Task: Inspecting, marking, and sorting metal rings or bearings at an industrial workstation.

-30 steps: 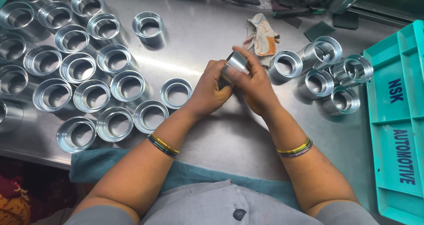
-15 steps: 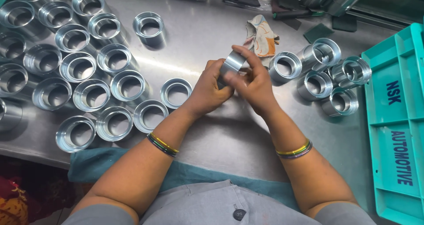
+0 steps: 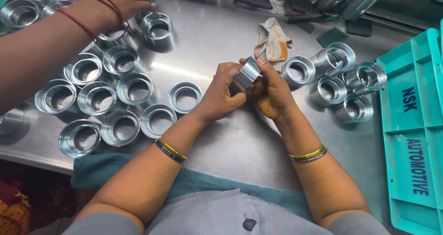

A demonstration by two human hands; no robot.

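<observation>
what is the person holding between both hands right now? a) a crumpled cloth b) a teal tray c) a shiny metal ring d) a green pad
c: the left hand and right hand together grip one shiny metal ring above the steel table, while the cloth lies behind them and the teal tray sits off to the right.

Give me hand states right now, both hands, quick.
Left hand: closed on the metal ring, gripping its near side.
Right hand: closed on the same metal ring, thumb over its top edge.
</observation>
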